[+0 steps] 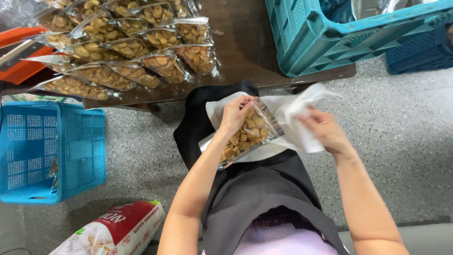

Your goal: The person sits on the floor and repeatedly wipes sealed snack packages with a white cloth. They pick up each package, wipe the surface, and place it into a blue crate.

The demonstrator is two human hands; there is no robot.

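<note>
— What did you have in your hands just then?

— My left hand (234, 114) was closed on the top edge of a clear pouch (245, 137), flat and glossy with a silvery rim, packed with knobbly golden-brown snack pieces. It lay tilted across my lap, on a white cloth (278, 111) spread over my dark apron (257, 189).

— And the right?

— My right hand (323, 130) was gripping a crumpled fold of that same white cloth, soft and wrinkled, lifted just to the right of the pouch.

— How did the pouch look?

— Full nearly to the top, the pieces pressing lumps into the plastic, the film shining where light caught it.

— What lay around you?

— On the far left, a dark brown table (245, 52) held rows of filled pouches (127, 47) of the same kind, overlapping like shingles. On the far right, a teal plastic crate (321, 42) with lattice walls sat on the table's end. A blue lattice basket (52, 151) stood on the speckled grey floor (401, 141) to my left, and a red and white sack (118, 229) lay near me, below it.
</note>
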